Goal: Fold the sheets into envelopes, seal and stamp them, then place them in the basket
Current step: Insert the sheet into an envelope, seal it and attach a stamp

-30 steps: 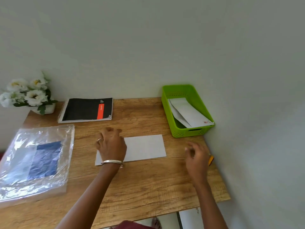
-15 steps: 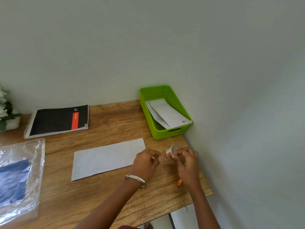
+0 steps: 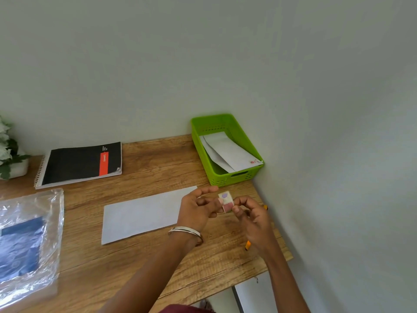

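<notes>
A folded white envelope (image 3: 144,213) lies flat on the wooden table (image 3: 158,267). Just right of it, above the table, both hands meet on a small strip of stamps (image 3: 226,201) with pink and purple pictures. My left hand (image 3: 198,207) pinches its left side and my right hand (image 3: 250,216) pinches its lower right edge. The green basket (image 3: 228,179) stands at the back right against the wall and holds two white envelopes (image 3: 228,152), one showing a red stamp at its corner.
A black spiral notebook (image 3: 79,163) lies at the back left beside a potted plant (image 3: 9,154). A clear plastic bag with blue sheets (image 3: 24,245) covers the left side. An orange pen (image 3: 247,245) lies under my right hand near the table's right edge, close to the wall.
My left hand left the envelope and moved right to join my right hand. Both hands now hold the stamp strip, lifted slightly and turned face up.
</notes>
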